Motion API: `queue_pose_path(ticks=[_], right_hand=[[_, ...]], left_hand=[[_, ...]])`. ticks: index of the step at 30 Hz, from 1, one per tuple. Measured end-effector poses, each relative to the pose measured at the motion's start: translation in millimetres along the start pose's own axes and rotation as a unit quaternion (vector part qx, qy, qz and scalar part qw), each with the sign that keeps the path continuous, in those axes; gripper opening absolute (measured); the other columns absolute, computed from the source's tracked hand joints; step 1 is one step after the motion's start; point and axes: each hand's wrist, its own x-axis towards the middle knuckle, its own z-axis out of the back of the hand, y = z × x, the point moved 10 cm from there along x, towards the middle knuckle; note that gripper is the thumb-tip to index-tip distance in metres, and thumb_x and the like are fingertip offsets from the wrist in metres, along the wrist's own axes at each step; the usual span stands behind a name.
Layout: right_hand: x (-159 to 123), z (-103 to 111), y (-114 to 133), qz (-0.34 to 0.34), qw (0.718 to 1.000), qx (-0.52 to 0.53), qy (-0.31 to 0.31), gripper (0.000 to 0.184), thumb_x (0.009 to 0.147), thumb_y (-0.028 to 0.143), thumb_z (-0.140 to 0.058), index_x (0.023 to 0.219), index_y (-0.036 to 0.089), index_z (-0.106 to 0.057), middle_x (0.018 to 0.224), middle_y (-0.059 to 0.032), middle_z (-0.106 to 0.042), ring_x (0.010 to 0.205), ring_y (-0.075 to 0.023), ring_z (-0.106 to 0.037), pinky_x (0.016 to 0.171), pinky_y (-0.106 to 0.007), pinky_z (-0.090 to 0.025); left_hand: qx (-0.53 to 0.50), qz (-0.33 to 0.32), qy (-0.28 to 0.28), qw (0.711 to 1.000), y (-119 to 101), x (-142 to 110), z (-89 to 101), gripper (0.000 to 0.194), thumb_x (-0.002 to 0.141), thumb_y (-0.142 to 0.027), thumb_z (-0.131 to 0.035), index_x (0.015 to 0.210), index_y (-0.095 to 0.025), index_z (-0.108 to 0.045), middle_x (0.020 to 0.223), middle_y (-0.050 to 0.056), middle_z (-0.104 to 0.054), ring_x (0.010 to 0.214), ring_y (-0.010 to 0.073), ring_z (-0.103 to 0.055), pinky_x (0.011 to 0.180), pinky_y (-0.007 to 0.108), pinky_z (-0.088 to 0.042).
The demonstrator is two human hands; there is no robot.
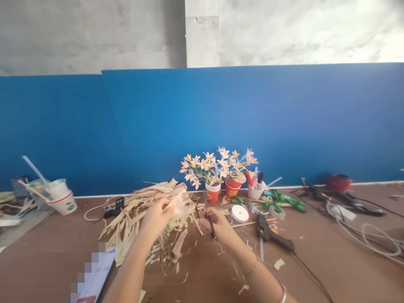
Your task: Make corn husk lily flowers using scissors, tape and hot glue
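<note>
My left hand (158, 216) is closed, pinching a pale, thin piece of dried husk (180, 206) between thumb and fingers. Dark-handled scissors (210, 223) are in my right hand (218, 225), their blades pointing up and away from me. A small gap separates the blades from the held piece. Under and behind my left hand spreads a heap of dried husk strips (135, 210), with curled scraps around it. Just beyond my right hand, cream-coloured flowers (206, 163) stand in red and white paper cups (213, 193).
A black glue gun (274, 235) with a cord and a white spool (240, 213) lie to the right. Green-wrapped stems (280, 201) are behind them. Cables (366, 235) tangle at far right. At left are a white cup (65, 203) and a phone-like screen (97, 273). A blue partition (202, 113) rises behind.
</note>
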Motion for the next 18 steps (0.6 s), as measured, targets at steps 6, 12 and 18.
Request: queue_pose_path(ticks=[6,12,18], right_hand=[[-17.8,-40.5,-4.2,-0.034,0.986,-0.064,0.153,0.045,0.06,0.052,-0.074,0.079,0.015,-0.057,0.066,0.0033,-0.052,0.06,-0.0093,-0.044,0.054,-0.021,-0.034],[-17.1,-46.2,-2.9,-0.033,0.992,-0.031,0.121,0.048,0.057,0.057,-0.074,0.073,0.016,-0.055,0.061,0.0045,-0.049,0.054,-0.0083,-0.04,0.05,-0.021,-0.031],[-16.0,-44.6,-6.2,-0.043,0.993,-0.018,0.109,0.048,0.058,0.058,-0.073,0.073,0.016,-0.055,0.055,0.0056,-0.048,0.048,-0.0072,-0.04,0.045,-0.02,-0.031]], left_hand=[[0.004,-0.006,-0.054,0.998,5.3,4.0,8.5,0.015,0.076,-0.032,-0.049,0.074,-0.02,-0.057,0.068,0.001,-0.063,0.064,0.0188,-0.056,0.058,0.026,-0.033],[-0.032,-0.024,-0.004,0.999,-1.9,2.2,-15.6,0.013,0.073,-0.03,-0.05,0.069,-0.019,-0.056,0.063,-0.001,-0.059,0.059,0.0166,-0.054,0.055,0.024,-0.033],[-0.047,-0.021,-0.005,0.999,2.0,4.0,-12.5,0.012,0.071,-0.03,-0.05,0.067,-0.019,-0.055,0.06,-0.002,-0.057,0.057,0.0159,-0.052,0.055,0.025,-0.033]])
